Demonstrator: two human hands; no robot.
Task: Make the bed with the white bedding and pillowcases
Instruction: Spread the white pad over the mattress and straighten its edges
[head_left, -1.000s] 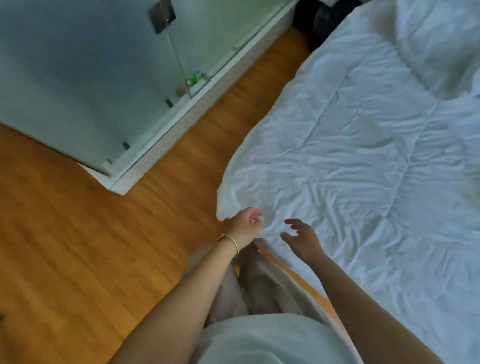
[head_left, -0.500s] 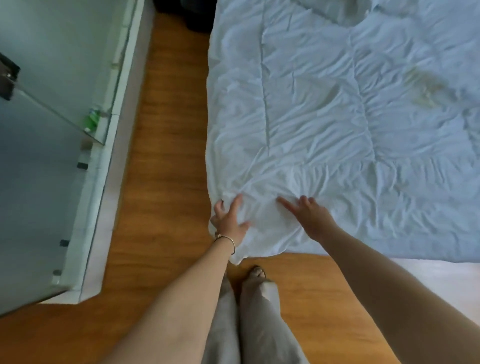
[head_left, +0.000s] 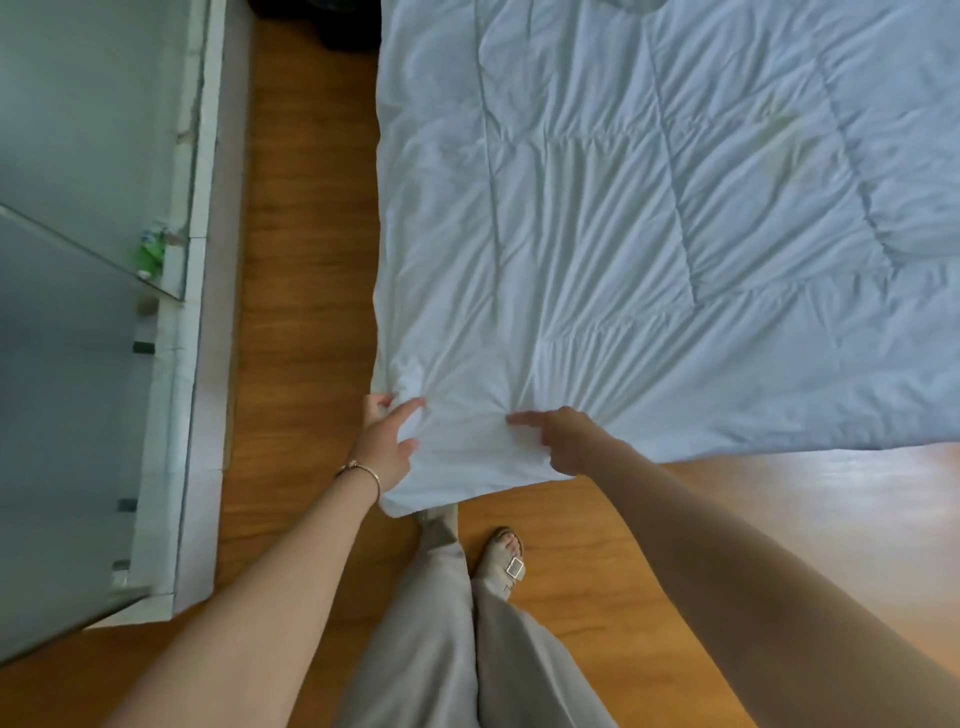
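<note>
Your left hand and right hand each apparently pinch the white duvet near its corner.

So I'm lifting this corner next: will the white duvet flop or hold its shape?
Likely floppy: the white duvet bunches into creases at the left hand and right hand. Probably light, being puffy and quilted.

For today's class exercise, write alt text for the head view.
Both hands grip the near corner of a white quilt: left hand at the edge, right hand beside it. The quilt's corner hangs over a wooden floor; a glass partition stands left.
</note>
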